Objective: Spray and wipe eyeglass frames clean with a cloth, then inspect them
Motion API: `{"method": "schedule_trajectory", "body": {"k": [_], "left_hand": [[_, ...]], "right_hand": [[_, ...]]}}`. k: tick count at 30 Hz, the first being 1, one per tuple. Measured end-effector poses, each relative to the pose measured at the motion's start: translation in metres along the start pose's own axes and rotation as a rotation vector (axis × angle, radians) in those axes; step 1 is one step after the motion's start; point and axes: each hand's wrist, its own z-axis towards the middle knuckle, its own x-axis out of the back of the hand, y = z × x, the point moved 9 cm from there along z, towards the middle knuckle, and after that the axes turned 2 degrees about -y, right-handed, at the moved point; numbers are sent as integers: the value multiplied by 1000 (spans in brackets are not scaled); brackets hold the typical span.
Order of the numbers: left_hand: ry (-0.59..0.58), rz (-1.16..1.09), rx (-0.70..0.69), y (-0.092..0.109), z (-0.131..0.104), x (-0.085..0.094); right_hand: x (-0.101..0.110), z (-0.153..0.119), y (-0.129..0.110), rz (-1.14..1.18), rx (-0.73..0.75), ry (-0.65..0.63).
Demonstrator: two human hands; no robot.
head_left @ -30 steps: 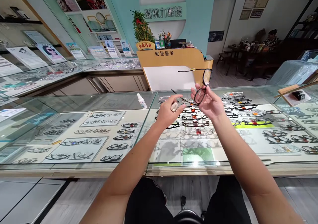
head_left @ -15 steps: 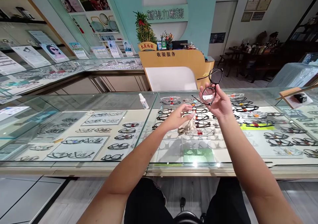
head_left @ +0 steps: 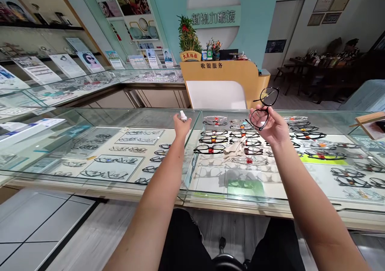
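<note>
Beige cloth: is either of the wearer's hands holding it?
No, the cloth lies on the glass counter, while the right hand holds black-framed glasses and the left hand is at the white bottle.

The glasses point(head_left: 266, 107) are black, bottle point(head_left: 183, 116) white, cloth point(head_left: 235, 148) cream.

Display counter point(head_left: 210, 203) stretched across mid-frame. Eyeglasses point(head_left: 209, 149) laid inside in rows, left through right. Cloth point(head_left: 236, 148) placed on glass top, right of centre. Bottle point(head_left: 183, 116) flanked by left hand point(head_left: 181, 126), near centre; spectacle pair point(head_left: 266, 108) held in right hand point(head_left: 276, 130), farther right. Cashier desk point(head_left: 222, 73) sited behind, potted bamboo point(head_left: 188, 34) set on it.
</note>
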Motion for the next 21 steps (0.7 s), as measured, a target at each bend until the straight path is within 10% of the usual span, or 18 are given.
{"method": "schedule_trajectory", "body": {"k": [4,9,21], "left_hand": [[-12,-103,147,-11,-5,-4],[-100,-375,107,35,-15,-11],[-1006,-1043,112,164,-134,-58]], "right_hand": [[-3,1,5,41,-5,-39],[-5,0,4,17,16,-42],[-29,-9,21,-131,-65,-87]]}}
